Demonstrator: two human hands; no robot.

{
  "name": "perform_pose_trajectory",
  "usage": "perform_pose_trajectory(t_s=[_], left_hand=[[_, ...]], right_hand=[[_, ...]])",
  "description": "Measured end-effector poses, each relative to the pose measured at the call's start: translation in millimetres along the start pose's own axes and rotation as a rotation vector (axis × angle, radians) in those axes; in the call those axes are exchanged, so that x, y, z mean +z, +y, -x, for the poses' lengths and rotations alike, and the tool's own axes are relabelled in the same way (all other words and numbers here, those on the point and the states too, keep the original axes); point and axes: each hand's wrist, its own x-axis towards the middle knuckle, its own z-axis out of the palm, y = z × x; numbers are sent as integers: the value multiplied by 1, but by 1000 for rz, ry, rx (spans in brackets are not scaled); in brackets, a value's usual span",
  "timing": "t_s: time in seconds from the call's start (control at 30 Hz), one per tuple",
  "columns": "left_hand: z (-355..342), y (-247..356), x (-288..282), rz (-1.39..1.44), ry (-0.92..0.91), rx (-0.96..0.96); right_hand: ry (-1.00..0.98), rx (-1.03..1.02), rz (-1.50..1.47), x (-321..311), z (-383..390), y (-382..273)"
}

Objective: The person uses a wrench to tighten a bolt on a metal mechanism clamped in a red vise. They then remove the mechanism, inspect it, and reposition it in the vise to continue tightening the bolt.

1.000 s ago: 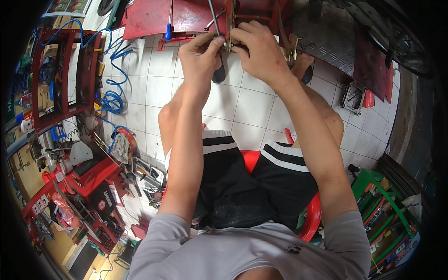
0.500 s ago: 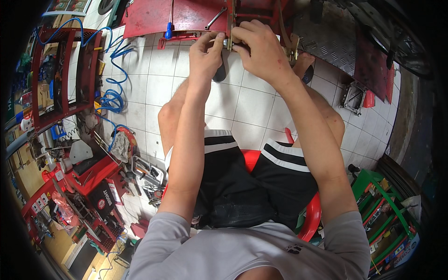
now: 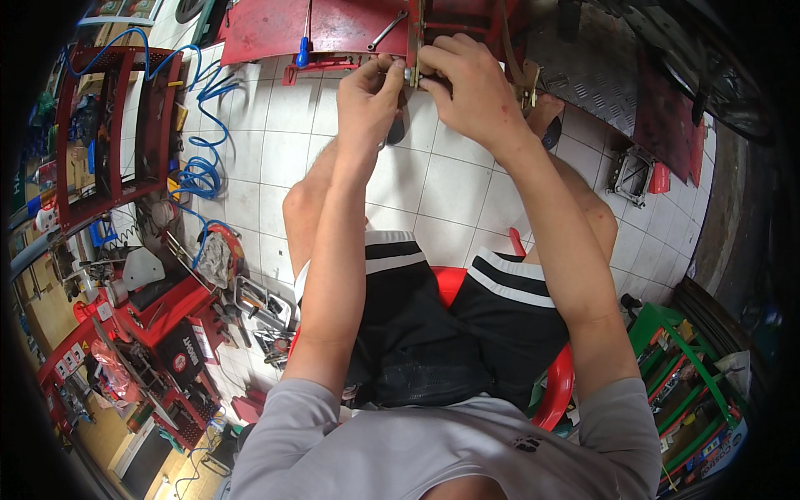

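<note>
At the front edge of the red metal bench [image 3: 350, 25], my left hand [image 3: 367, 98] is closed, thumb and forefinger pinching a small silver metal piece [image 3: 407, 74]. That piece sits against the left side of a narrow brass-coloured bar [image 3: 417, 50]. From the other side my right hand [image 3: 468, 87] curls its fingers close to the same bar, thumb pointing toward it; what those fingers hold is hidden. On the bench, left of the bar, lie a combination wrench [image 3: 387, 31] and a screwdriver [image 3: 303, 52] with a blue handle.
A coiled blue air hose [image 3: 200, 171] hangs beside a red rack [image 3: 117, 133] at the left. Below it stand a red tool cart [image 3: 158, 321] and a tray of tools [image 3: 260, 304]. On the right are a metal tread plate [image 3: 583, 83] and a green rack [image 3: 683, 367].
My left fingers have shifted slightly at the silver piece, and the bar appears a little further right. My right hand keeps almost the same pose.
</note>
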Motion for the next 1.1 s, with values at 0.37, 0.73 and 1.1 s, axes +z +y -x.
perform_pose_trajectory(t_s=[0.37,0.73,1.1], left_hand=[[13,25,-10,-272,-102,140],[24,55,-5,-483,-61,148],[-20,69,-36,-236,-432,-139]], right_hand=[[-5,15,-4,-1,0,1],[-22,10,9,-1,-1,-1],[-36,27,29,1,-2,-3]])
